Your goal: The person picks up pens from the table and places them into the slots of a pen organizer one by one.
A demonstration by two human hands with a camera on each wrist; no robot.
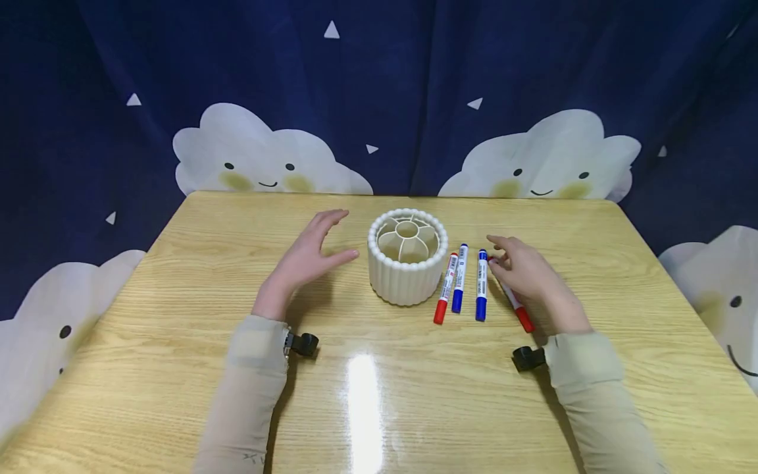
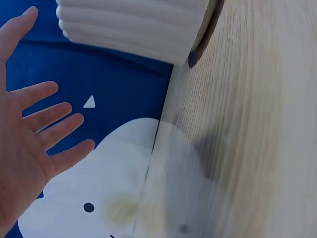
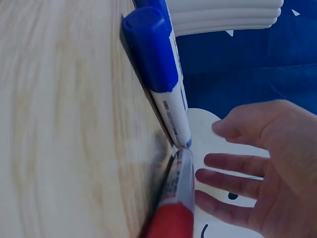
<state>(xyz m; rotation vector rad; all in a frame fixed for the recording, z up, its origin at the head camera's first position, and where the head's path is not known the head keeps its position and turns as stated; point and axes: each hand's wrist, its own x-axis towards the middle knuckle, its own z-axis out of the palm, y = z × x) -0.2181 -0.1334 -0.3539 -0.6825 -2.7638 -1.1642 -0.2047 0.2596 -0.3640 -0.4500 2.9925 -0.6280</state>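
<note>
A white ribbed pen holder (image 1: 403, 280) with a beaded rim and petal-shaped compartments stands upright on the table. To its left, my left hand (image 1: 304, 257) is held with fingers spread and thumb apart, holding nothing. My right hand (image 1: 524, 270) hovers over the far end of a red-capped marker (image 1: 523, 317), its fingers loosely bent and apart. In the right wrist view that red marker (image 3: 176, 198) lies beside the open fingers. A blue-capped marker (image 1: 482, 286) lies just left of it. Nearer the holder are another blue marker (image 1: 459, 280) and a red marker (image 1: 445, 289), side by side.
The light wooden table (image 1: 177, 368) ends at a dark blue curtain (image 1: 391, 79) printed with smiling clouds and white triangles. Each wrist carries a small black camera, one on the left (image 1: 304, 344) and one on the right (image 1: 527, 358).
</note>
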